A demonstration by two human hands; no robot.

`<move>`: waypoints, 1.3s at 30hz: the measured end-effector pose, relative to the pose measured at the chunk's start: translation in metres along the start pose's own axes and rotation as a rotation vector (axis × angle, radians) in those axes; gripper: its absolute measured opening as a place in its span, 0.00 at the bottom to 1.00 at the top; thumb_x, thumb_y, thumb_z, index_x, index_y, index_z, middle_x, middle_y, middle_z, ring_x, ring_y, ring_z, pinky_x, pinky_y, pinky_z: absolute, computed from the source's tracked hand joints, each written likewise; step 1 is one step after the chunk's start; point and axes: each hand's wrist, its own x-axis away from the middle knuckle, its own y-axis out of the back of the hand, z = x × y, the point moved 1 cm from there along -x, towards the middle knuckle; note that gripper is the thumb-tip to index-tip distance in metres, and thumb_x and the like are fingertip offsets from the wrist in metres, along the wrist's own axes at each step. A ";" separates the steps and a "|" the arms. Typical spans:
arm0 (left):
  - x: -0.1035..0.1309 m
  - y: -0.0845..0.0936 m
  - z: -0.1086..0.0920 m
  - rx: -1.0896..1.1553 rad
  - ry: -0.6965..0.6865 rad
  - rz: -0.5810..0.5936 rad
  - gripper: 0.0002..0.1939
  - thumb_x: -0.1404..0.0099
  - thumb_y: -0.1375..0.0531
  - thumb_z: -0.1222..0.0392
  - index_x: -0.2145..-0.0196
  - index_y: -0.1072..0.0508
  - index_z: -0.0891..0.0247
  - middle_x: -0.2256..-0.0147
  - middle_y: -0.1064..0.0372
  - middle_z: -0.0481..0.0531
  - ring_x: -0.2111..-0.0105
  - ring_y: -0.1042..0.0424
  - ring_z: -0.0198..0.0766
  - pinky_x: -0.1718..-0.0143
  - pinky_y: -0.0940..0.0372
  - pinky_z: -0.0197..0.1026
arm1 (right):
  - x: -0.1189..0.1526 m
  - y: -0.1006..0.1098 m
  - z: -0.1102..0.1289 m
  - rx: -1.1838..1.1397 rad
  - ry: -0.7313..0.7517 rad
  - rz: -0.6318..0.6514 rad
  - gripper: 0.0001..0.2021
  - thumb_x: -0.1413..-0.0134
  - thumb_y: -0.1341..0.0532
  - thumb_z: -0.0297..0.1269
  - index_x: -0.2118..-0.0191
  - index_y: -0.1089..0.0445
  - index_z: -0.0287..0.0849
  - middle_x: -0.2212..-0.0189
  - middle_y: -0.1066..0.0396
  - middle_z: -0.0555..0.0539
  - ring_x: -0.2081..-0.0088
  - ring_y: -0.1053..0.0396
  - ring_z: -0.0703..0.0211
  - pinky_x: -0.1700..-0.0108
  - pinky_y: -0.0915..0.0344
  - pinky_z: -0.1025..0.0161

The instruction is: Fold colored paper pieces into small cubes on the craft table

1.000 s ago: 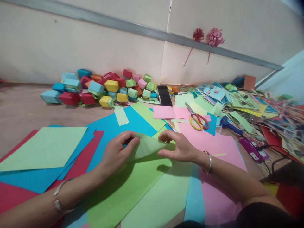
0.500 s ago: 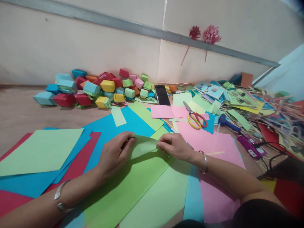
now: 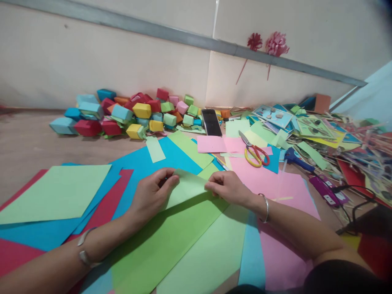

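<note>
A piece of light green paper [image 3: 188,188] is stretched between my hands, slightly above the stacked coloured sheets. My left hand [image 3: 156,190] pinches its left end between thumb and fingers. At the opposite end, the fingertips of my right hand [image 3: 225,185] are closed on the paper's edge. Beneath lies a larger bright green sheet [image 3: 171,241], shadowed by my hands and forearms. A pale green sheet [image 3: 208,245] and a blue sheet [image 3: 252,253] are spread to its right.
Folded paper boxes [image 3: 122,112] are heaped along the wall. A phone [image 3: 212,122], scissors [image 3: 255,153], a glue gun [image 3: 298,159] and a purple power strip [image 3: 327,190] lie beyond my right hand. Craft scraps [image 3: 318,126] pile up at the far right, and loose sheets [image 3: 58,190] at left.
The light green paper has tilted, so more of its face shows between my hands. Both hands keep hold of it. The whole view has shifted slightly.
</note>
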 end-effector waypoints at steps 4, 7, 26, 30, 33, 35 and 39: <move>-0.005 -0.001 0.001 -0.028 0.005 -0.004 0.16 0.43 0.44 0.44 0.71 0.28 0.59 0.78 0.32 0.45 0.77 0.35 0.37 0.75 0.41 0.38 | 0.001 0.000 0.003 0.067 0.011 0.000 0.11 0.42 0.40 0.28 0.76 0.32 0.40 0.82 0.32 0.55 0.79 0.39 0.69 0.72 0.43 0.69; -0.008 -0.002 0.004 -0.086 -0.034 -0.002 0.15 0.42 0.44 0.46 0.70 0.27 0.59 0.77 0.30 0.45 0.77 0.34 0.37 0.74 0.41 0.38 | 0.001 -0.001 0.002 0.137 0.099 -0.006 0.12 0.41 0.41 0.27 0.77 0.32 0.40 0.82 0.32 0.55 0.78 0.38 0.68 0.69 0.43 0.69; -0.002 -0.017 0.011 -0.924 -0.389 0.205 0.16 0.27 0.49 0.58 0.68 0.26 0.65 0.67 0.29 0.58 0.79 0.38 0.37 0.80 0.62 0.42 | 0.006 -0.020 -0.009 1.094 0.396 0.126 0.10 0.41 0.47 0.24 0.64 0.30 0.39 0.78 0.34 0.51 0.78 0.58 0.64 0.73 0.65 0.61; -0.003 -0.015 0.008 -0.981 -0.391 0.270 0.15 0.28 0.46 0.54 0.65 0.25 0.66 0.65 0.29 0.59 0.77 0.36 0.39 0.80 0.61 0.42 | 0.007 -0.018 -0.010 1.113 0.446 0.078 0.09 0.40 0.46 0.25 0.68 0.31 0.40 0.81 0.38 0.52 0.79 0.59 0.65 0.73 0.64 0.60; -0.005 -0.013 0.007 -0.969 -0.390 0.291 0.14 0.30 0.43 0.52 0.62 0.25 0.66 0.62 0.29 0.60 0.77 0.34 0.40 0.81 0.61 0.41 | 0.011 -0.017 -0.006 1.191 0.586 -0.039 0.13 0.39 0.46 0.22 0.73 0.32 0.39 0.78 0.35 0.49 0.76 0.50 0.63 0.71 0.61 0.59; -0.006 -0.013 0.009 -0.949 -0.394 0.290 0.14 0.31 0.42 0.51 0.62 0.26 0.65 0.62 0.29 0.59 0.76 0.34 0.40 0.81 0.60 0.41 | 0.015 -0.019 -0.003 1.222 0.726 -0.090 0.14 0.36 0.47 0.22 0.71 0.31 0.39 0.74 0.33 0.46 0.71 0.44 0.60 0.69 0.58 0.58; -0.006 -0.013 0.015 -0.931 -0.408 0.262 0.13 0.31 0.42 0.51 0.62 0.26 0.64 0.63 0.30 0.59 0.76 0.34 0.40 0.80 0.60 0.41 | 0.022 -0.029 -0.001 1.194 0.879 -0.015 0.12 0.30 0.50 0.27 0.51 0.31 0.38 0.69 0.33 0.47 0.69 0.42 0.59 0.68 0.56 0.57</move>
